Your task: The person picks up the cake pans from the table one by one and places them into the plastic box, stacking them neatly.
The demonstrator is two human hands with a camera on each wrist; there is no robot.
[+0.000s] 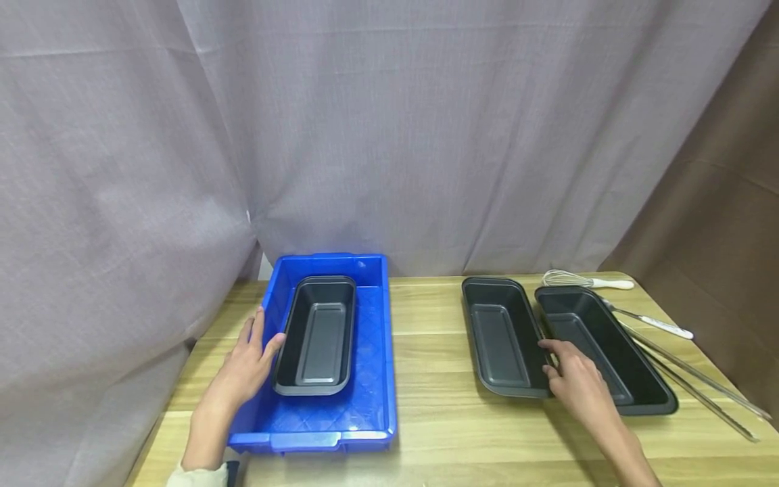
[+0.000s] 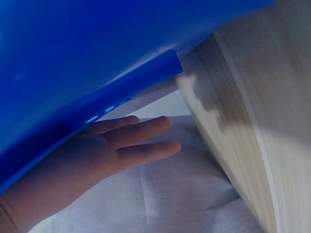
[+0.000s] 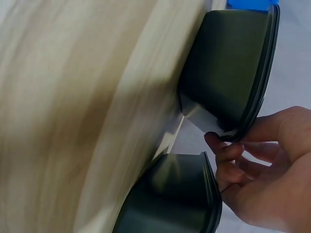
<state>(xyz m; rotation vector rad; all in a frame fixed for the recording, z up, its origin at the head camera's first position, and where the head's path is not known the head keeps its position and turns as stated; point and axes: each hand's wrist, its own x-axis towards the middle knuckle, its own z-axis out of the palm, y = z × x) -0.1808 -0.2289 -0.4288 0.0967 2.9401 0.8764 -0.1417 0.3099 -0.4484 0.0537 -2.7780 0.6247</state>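
Your right hand pinches the long right rim of the middle pan, with the thumb and fingers narrow around this edge. The middle pan is at the right part of the counter, its open side up; its long axis goes away from you, and the far end turns a little to the left. Whether its base touches the counter, I cannot tell. Just beside it, on the right, is the right pan, also open side up; its long axis leans more strongly, the far end to the left and the near end to the right.

Your left hand is at the left wall of the blue tray, the fingers straight and spread, the thumb pointing toward the left pan. If the thumb touches this pan, I cannot tell. The left pan is inside the blue tray, open side up, and its long axis goes away from you with the far end slightly to the right.

Behind the right pan you have a whisk, with its white handle pointing right. To the right lie a white-handled tool and long metal tongs, both slanting down toward the right
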